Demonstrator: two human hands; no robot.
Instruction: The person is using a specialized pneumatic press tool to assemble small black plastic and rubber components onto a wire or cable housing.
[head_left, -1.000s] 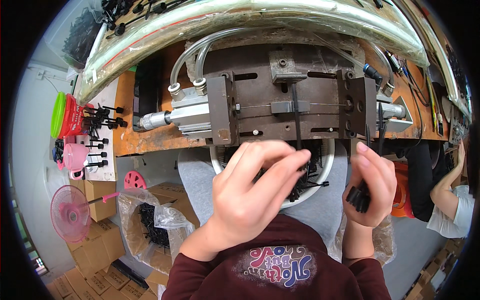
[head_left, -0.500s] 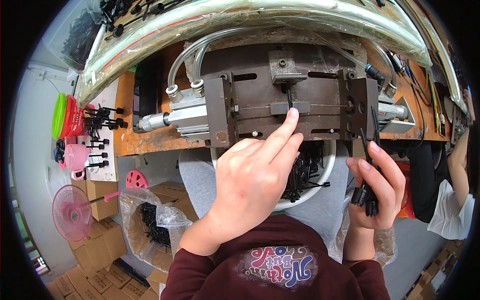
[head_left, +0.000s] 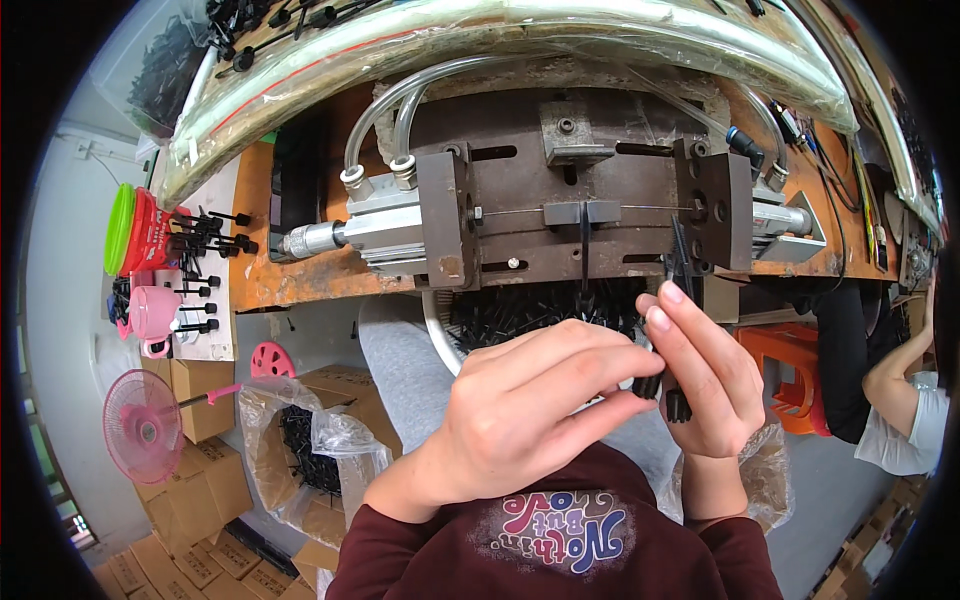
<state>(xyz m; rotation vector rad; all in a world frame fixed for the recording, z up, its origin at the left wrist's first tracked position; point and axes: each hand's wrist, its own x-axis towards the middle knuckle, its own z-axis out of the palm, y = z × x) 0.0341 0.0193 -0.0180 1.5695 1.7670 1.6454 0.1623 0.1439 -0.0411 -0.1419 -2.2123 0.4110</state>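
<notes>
My right hand (head_left: 712, 385) holds a couple of slim black wands (head_left: 682, 250) upright, with bristly tips at the top and ribbed caps at the bottom. My left hand (head_left: 540, 400) reaches across to it, thumb and fingers pinched at the cap (head_left: 647, 385) of one wand. Beyond the hands, another black wand (head_left: 585, 245) stands lengthwise in front of the small grey block (head_left: 560, 214) at the middle of the metal fixture (head_left: 520, 180). Whether it rests on anything, I cannot tell. Many black wands (head_left: 500, 315) lie in the white basin (head_left: 440, 335) below.
Air cylinders (head_left: 385, 235) with clear hoses flank the fixture on the wooden bench (head_left: 265, 275). At left are a red tub (head_left: 150, 235), a pink cup (head_left: 153, 312), a pink fan (head_left: 145, 425) and cartons (head_left: 205, 480). An orange stool (head_left: 790, 370) and another person's arm (head_left: 900, 345) are at right.
My left hand has drawn back from the fixture's middle to the wands in my right hand, which has moved left. The wand at the grey block has shifted toward me.
</notes>
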